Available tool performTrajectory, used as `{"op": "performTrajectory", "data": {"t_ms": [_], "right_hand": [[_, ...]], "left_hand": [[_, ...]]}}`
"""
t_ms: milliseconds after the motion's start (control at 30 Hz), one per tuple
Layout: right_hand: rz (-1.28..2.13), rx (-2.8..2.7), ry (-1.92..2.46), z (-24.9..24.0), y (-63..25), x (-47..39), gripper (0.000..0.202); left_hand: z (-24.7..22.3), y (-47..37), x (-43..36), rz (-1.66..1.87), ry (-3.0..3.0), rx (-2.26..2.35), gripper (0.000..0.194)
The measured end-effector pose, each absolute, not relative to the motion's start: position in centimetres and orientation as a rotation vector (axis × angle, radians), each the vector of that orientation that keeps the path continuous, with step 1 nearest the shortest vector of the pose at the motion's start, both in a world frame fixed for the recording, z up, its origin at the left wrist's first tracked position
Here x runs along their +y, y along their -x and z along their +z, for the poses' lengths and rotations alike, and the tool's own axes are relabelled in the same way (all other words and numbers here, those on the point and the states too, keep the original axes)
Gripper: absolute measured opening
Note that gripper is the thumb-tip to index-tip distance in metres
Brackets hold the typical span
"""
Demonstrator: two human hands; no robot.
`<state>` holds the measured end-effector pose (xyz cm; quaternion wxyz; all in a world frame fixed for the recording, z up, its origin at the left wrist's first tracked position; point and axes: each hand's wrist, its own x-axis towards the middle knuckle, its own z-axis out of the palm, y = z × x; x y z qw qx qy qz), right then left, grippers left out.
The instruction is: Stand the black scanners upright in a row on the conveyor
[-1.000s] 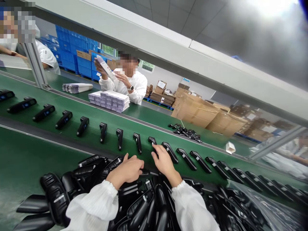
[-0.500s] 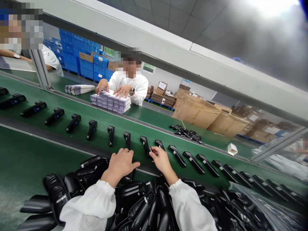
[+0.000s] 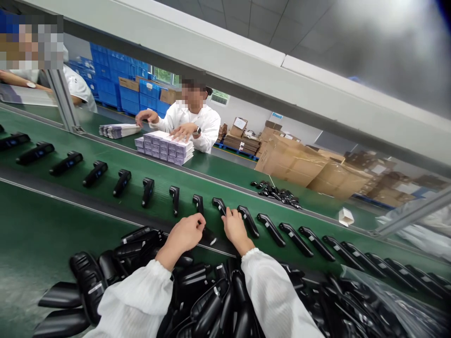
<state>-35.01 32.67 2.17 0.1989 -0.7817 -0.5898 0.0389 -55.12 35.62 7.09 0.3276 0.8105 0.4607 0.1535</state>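
Note:
My left hand [image 3: 186, 234] hovers above the near edge of the belt, fingers curled in and thumb against them. A dark piece with a small white label [image 3: 213, 241] shows just below its fingertips; whether the hand grips it I cannot tell. To its right, my right hand [image 3: 236, 230] has its fingers closed at the lower end of a black pistol-shaped handheld device [image 3: 219, 204], which it partly hides. More such devices [image 3: 270, 229] lie in a row on the green belt [image 3: 116, 213]. Beneath my forearms is a heap of black housings [image 3: 207, 314].
Across the belt a co-worker [image 3: 197, 122] has one hand on stacked white and purple boxes [image 3: 165, 148]. Small black parts [image 3: 278, 195] and a white open box [image 3: 346, 217] lie on the far bench. A clear plastic bag [image 3: 384, 300] covers housings at the right. A metal beam [image 3: 218, 51] crosses above.
The row of devices has shifted right. My left hand has gone from spread fingers to curled and moved slightly right. The right hand's fingers have moved up and right. The co-worker's one hand has lifted off the boxes.

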Motion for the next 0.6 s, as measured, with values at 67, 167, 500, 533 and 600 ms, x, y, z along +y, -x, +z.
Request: {"op": "performTrajectory", "data": {"t_ms": [67,167,500,533,600], "right_hand": [[0.228,-1.765,1.865,3.1,35.0,31.4,0.047],[0.656,-1.748,1.302,4.4,36.1,29.6,0.041],[0.865,-1.186,1.272,3.7,37.5,31.6,0.023],[0.826,-1.211,1.374,3.2,37.3,31.8,0.022],[0.685,-1.342,1.610,2.1,37.2,32.0,0.016]], "left_hand": [[7.1,55.2,36.1,0.448,-1.993,1.163,0.023],[7.1,55.0,36.1,0.496,-1.879,1.087,0.026],[8.0,57.2,36.1,0.345,-2.118,1.212,0.022],[8.0,57.7,36.2,0.284,-2.160,1.207,0.026],[8.0,58.4,36.3,0.160,-2.216,1.179,0.034]]}}
